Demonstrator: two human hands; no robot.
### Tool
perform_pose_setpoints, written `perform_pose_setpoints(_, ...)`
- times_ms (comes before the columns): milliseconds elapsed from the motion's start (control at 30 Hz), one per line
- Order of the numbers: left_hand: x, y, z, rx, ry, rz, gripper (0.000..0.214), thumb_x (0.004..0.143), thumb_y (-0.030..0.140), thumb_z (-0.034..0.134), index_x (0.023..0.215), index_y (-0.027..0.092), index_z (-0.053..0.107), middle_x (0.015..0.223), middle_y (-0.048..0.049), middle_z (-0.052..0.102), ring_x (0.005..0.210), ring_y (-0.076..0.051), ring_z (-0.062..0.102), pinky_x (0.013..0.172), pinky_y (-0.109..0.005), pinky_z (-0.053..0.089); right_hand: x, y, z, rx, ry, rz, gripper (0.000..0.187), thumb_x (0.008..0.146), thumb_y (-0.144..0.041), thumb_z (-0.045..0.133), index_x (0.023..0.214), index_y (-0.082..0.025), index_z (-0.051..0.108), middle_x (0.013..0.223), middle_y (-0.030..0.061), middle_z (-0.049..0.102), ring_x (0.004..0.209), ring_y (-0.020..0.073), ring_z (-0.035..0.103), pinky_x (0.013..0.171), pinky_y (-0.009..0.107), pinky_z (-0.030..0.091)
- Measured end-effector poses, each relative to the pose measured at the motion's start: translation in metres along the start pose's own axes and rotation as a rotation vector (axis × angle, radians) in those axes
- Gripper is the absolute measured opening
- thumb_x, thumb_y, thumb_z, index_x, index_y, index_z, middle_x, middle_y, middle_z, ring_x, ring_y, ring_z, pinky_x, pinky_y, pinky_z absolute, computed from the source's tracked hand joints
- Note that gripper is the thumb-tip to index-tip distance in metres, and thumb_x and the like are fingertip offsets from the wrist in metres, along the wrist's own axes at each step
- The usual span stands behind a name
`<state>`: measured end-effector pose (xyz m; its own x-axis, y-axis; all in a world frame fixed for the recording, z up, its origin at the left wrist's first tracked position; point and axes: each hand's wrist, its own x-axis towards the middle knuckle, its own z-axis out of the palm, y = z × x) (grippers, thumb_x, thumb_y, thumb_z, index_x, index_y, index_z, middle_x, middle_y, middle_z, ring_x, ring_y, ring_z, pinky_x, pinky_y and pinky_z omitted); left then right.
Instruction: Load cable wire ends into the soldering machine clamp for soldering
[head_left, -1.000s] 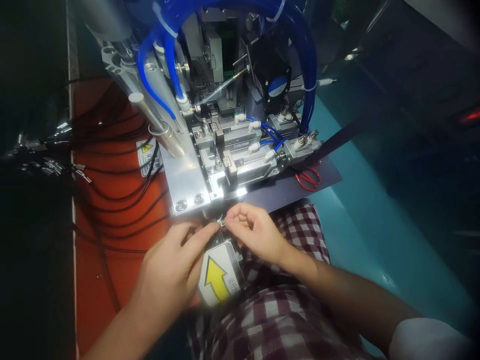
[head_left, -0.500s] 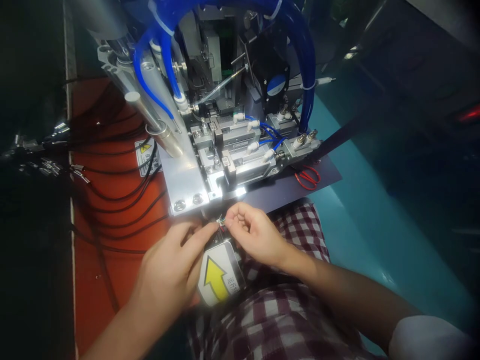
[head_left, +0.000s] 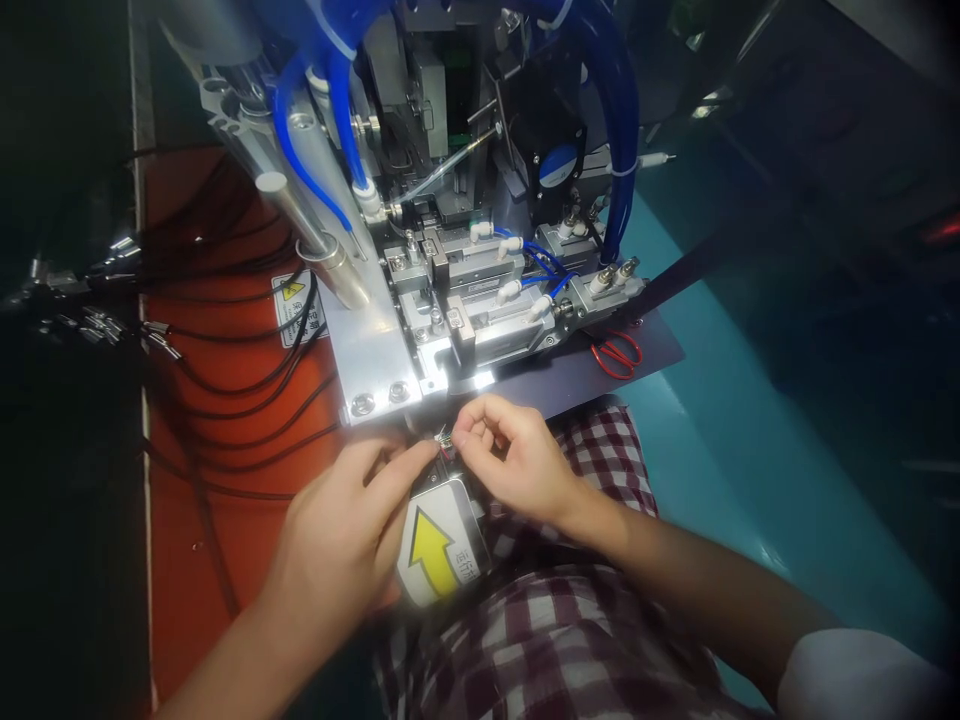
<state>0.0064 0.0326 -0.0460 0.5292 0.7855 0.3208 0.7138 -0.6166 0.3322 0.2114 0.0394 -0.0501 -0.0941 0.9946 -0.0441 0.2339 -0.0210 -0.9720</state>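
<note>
My left hand (head_left: 341, 540) and my right hand (head_left: 510, 455) meet just below the front edge of a metal machine (head_left: 450, 300). Both pinch a small wire end with a metal terminal (head_left: 443, 440) between fingertips; it is too small to make out fully. The fingers of each hand are closed in a pinch. Under the hands sits a white label with a yellow arrow (head_left: 439, 555). My lap in checked cloth (head_left: 555, 620) lies below.
Several black cables (head_left: 225, 380) with metal ends spread over the orange surface (head_left: 195, 580) at left. Blue air hoses (head_left: 322, 140) loop over the machine. Red-handled scissors (head_left: 619, 355) lie on a dark plate at right. A teal floor (head_left: 750, 440) lies to the right.
My right hand has shifted slightly up and its fingers have tightened on the small part. The view has drifted a little; my left hand stays in place.
</note>
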Motion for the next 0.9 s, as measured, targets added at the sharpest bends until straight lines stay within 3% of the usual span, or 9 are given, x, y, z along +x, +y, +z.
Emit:
perform_pose_setpoints(133,0.003,0.001,-0.003,0.005,0.008,0.001,0.029,0.099,0.015,0.045,0.116,0.020,0.068,0.097,-0.0044,0.061,0.079,-0.014,0.062,0.061,-0.023,0.045,-0.001,-0.004,0.000,-0.036,-0.035,-0.044,0.007,0.089,-0.020,0.055,0.082,-0.019,0.056,0.064,-0.0045,0.055,0.056,0.0096,0.051,0.057,0.024,0.043)
perform_pose_setpoints(400,0.010,0.003,-0.009,0.044,0.003,0.058,0.028,0.098,0.016,0.046,0.112,0.015,0.070,0.093,-0.0067,0.062,0.073,-0.015,0.063,0.054,-0.022,0.046,-0.002,-0.002,-0.002,-0.008,-0.064,0.032,0.007,0.090,-0.022,0.054,0.083,-0.020,0.054,0.065,-0.0045,0.055,0.056,0.0104,0.050,0.056,0.025,0.041)
perform_pose_setpoints(600,0.009,0.002,-0.009,0.052,-0.007,0.069,0.028,0.099,0.017,0.045,0.113,0.015,0.070,0.093,-0.0068,0.062,0.073,-0.015,0.063,0.054,-0.022,0.047,-0.002,-0.010,0.002,-0.016,-0.033,0.153,0.010,0.088,-0.022,0.054,0.079,-0.020,0.054,0.061,-0.0058,0.051,0.055,0.0098,0.047,0.055,0.025,0.036)
perform_pose_setpoints(767,0.005,0.001,-0.005,0.039,-0.003,0.031,0.028,0.099,0.017,0.045,0.116,0.018,0.068,0.095,-0.0054,0.061,0.075,-0.015,0.063,0.057,-0.023,0.046,-0.003,-0.007,0.001,0.232,-0.097,0.394,0.014,0.088,-0.030,0.057,0.079,-0.020,0.055,0.054,-0.0085,0.043,0.047,0.0082,0.038,0.046,0.022,0.029)
perform_pose_setpoints(900,0.001,0.000,-0.001,0.023,0.005,0.004,0.029,0.100,0.018,0.044,0.119,0.022,0.065,0.099,-0.0042,0.060,0.078,-0.014,0.061,0.060,-0.023,0.045,-0.006,-0.005,-0.002,0.236,-0.043,0.361,0.014,0.087,-0.031,0.062,0.082,-0.019,0.058,0.059,-0.0066,0.047,0.050,0.0081,0.041,0.046,0.022,0.031)
